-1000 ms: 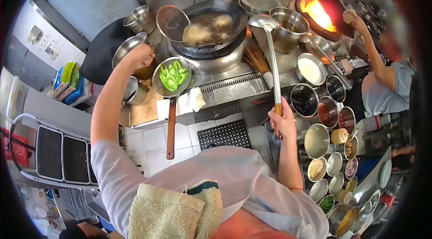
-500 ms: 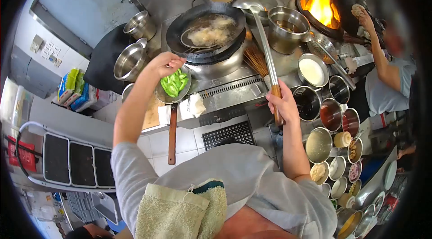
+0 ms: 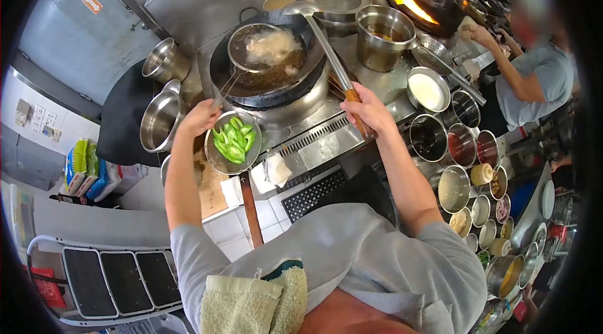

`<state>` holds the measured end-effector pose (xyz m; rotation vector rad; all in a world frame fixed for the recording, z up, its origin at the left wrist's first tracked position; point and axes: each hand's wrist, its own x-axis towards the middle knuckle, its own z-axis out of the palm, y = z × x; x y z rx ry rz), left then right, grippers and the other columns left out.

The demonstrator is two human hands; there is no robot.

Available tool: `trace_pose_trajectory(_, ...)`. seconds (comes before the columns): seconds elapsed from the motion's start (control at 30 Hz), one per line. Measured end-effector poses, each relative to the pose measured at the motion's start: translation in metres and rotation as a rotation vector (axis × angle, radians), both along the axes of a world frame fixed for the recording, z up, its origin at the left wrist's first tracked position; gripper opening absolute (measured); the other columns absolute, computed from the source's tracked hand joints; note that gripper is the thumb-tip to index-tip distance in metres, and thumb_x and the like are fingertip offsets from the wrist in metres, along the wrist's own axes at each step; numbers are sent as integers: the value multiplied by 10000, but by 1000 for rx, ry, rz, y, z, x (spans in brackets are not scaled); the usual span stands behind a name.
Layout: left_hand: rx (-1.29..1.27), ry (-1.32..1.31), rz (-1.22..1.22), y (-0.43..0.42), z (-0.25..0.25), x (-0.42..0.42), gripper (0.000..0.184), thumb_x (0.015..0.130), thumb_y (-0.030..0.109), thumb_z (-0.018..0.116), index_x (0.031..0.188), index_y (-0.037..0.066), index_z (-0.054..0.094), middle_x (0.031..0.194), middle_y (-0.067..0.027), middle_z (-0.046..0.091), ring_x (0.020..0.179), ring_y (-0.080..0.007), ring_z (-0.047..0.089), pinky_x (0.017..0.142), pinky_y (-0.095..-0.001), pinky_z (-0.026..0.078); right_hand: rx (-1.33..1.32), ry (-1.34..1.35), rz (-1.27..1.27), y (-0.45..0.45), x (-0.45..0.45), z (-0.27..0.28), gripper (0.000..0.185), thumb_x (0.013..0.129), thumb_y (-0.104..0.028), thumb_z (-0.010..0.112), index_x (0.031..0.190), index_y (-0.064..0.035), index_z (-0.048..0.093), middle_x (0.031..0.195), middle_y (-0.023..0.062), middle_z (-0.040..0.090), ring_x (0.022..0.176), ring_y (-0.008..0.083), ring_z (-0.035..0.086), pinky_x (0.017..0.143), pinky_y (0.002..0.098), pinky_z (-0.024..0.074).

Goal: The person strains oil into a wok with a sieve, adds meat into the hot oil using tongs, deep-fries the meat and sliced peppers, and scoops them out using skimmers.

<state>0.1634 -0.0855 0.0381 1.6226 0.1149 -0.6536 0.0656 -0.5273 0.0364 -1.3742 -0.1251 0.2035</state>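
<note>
My left hand [image 3: 201,116] is closed round the handle of a wire strainer [image 3: 237,49], whose round basket lies in the hot oil of a black wok [image 3: 220,73]. Pale fried pieces [image 3: 273,47] float at the basket. Closed on the wooden handle of a long metal ladle [image 3: 331,56], my right hand [image 3: 367,108] is in front of the stove edge; the ladle's bowl hangs by the wok's right rim. Beside my left hand, green pepper slices [image 3: 234,139] lie in a long-handled strainer [image 3: 249,208].
A co-worker [image 3: 534,76] stands at the right by a flaming wok [image 3: 433,4]. Metal pots [image 3: 384,38] stand behind and left of my wok. Sauce and ingredient containers [image 3: 453,188] fill the right side. A folding step [image 3: 119,280] is at the lower left.
The strainer has gone into the oil and moved under the fried pieces. My left hand has come down beside the pepper strainer. The ladle has shifted left, and the view has turned.
</note>
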Motion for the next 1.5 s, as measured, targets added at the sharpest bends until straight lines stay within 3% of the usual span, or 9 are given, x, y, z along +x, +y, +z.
trace_pose_trajectory(0.17, 150, 86, -56, 16, 46, -27, 122, 912, 60, 438, 1028, 27, 457, 703, -1, 458, 423, -13, 297, 333, -156, 220, -65, 43, 38, 9, 17, -16, 474, 799, -43, 626, 1229, 3, 432, 606, -12, 476, 468, 76, 484, 411, 226, 386)
trace_pose_trajectory(0.6, -445, 328, 147, -67, 25, -54, 148, 940, 29, 421, 1058, -45, 471, 698, 17, 421, 435, 3, 300, 288, -140, 214, -21, 49, -62, 27, -38, -35, 462, 795, -39, 628, 1231, -36, 472, 637, -14, 477, 467, 82, 469, 428, 229, 375)
trace_pose_trajectory(0.87, -608, 157, 283, -85, 14, -141, 160, 924, 2, 374, 1043, -6, 482, 728, -4, 491, 411, -27, 304, 291, -159, 231, 149, -134, -5, 7, -83, -11, 532, 811, -31, 608, 1287, -29, 372, 788, 32, 516, 488, 110, 501, 436, 247, 449)
trace_pose_trajectory(1.1, -605, 38, 330, -129, 26, -127, 111, 891, -20, 389, 952, 13, 476, 725, -24, 488, 452, -26, 322, 325, -181, 229, -122, -111, -64, 8, -50, 40, 438, 853, -68, 579, 1245, 16, 402, 647, 9, 482, 412, 81, 466, 328, 233, 386)
trace_pose_trajectory(1.23, -695, 47, 355, -136, 19, -134, 79, 905, 5, 411, 955, 19, 469, 750, -15, 484, 473, -23, 308, 342, -171, 223, 217, -23, 202, 6, 4, 47, 406, 866, -71, 551, 1241, 27, 429, 673, 11, 515, 419, 71, 468, 334, 217, 376)
trace_pose_trajectory(1.27, -675, 4, 394, -143, 23, -143, 138, 897, -8, 416, 1029, -23, 451, 757, -17, 476, 494, -27, 329, 339, -169, 222, 466, 159, 38, 19, 28, 43, 373, 875, -65, 520, 1229, 23, 441, 709, 9, 526, 443, 59, 472, 349, 202, 375)
trace_pose_trajectory(1.3, -661, -2, 418, -148, 24, -149, 152, 898, -10, 412, 1044, -31, 448, 774, -24, 489, 491, -28, 328, 339, -169, 218, 659, 182, 315, 9, 41, 49, 313, 875, -42, 503, 1182, 13, 477, 753, 11, 537, 459, 47, 464, 367, 195, 370)
trace_pose_trajectory(1.43, -700, -41, 447, -158, 17, -160, 146, 896, -12, 413, 1040, -21, 433, 753, -23, 485, 492, -29, 321, 344, -174, 215, -95, -194, 178, 28, 89, 38, 286, 846, -28, 544, 1126, 2, 496, 620, 4, 480, 433, 76, 438, 368, 237, 366)
trace_pose_trajectory(1.5, -732, 1, 493, -167, 13, -159, 126, 899, -11, 412, 1024, -5, 424, 741, -21, 479, 493, -31, 314, 349, -179, 214, -158, -230, 175, 25, 83, 38, 332, 839, -33, 558, 1159, 2, 478, 571, -2, 446, 420, 90, 430, 368, 248, 375)
